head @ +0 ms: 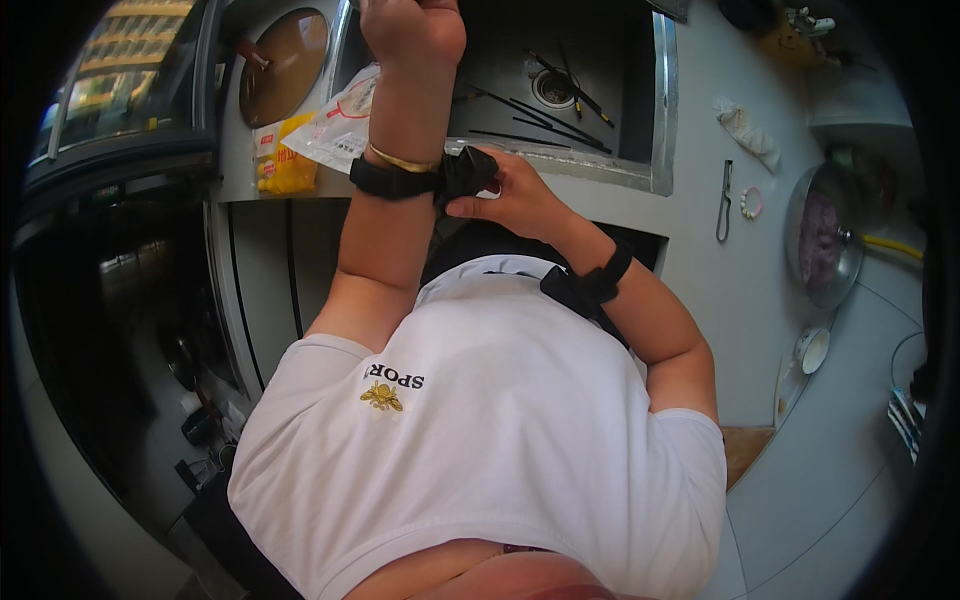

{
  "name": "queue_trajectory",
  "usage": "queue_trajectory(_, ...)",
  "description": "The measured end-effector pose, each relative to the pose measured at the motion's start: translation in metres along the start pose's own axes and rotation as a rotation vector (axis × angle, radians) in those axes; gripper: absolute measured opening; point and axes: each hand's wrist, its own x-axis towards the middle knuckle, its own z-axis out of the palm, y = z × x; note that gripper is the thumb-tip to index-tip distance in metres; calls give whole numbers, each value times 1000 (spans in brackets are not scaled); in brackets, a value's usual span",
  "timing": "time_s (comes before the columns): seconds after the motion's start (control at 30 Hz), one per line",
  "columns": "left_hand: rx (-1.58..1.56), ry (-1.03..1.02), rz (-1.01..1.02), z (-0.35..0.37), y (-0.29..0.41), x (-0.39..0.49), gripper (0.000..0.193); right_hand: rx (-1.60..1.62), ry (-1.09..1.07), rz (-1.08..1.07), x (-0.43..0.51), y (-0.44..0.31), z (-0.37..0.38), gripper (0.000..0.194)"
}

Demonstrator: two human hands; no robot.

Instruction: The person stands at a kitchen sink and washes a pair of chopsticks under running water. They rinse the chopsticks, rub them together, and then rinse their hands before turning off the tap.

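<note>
My left arm stretches up the picture, with a gold bangle [405,163] and a black strap [386,180] around the wrist. The fingers of my left hand [414,34] are cut off by the top edge, so their grip is hidden. My right hand [521,199] pinches a small black device [466,174] on that strap, thumb below and fingers behind it. Another black device [574,286] is strapped to my right wrist. Beyond my hands, a metal sink [517,71] holds several dark chopsticks [559,124], some lying across its drain [555,90].
Left of the sink are a round pot lid [289,67], a yellow packet [289,169] and a clear plastic bag [322,142]. To the right lie a crumpled white item [748,135], a metal clip [724,201], a beaded bracelet [751,203] and a round pan [821,232].
</note>
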Motion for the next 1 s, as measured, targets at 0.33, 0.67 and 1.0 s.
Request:
queue_trajectory(0.33,890,-315,418,-19,2,-49,16,-141,230,-5,-24,10,-62,27)
queue_trajectory(0.67,1531,-1047,-23,-76,5,-149,17,-640,1157,-517,-67,-63,-178,39)
queue_trajectory(1.0,1506,-1180,-65,-83,23,-134,19,-884,988,-515,-150,-58,-135,14)
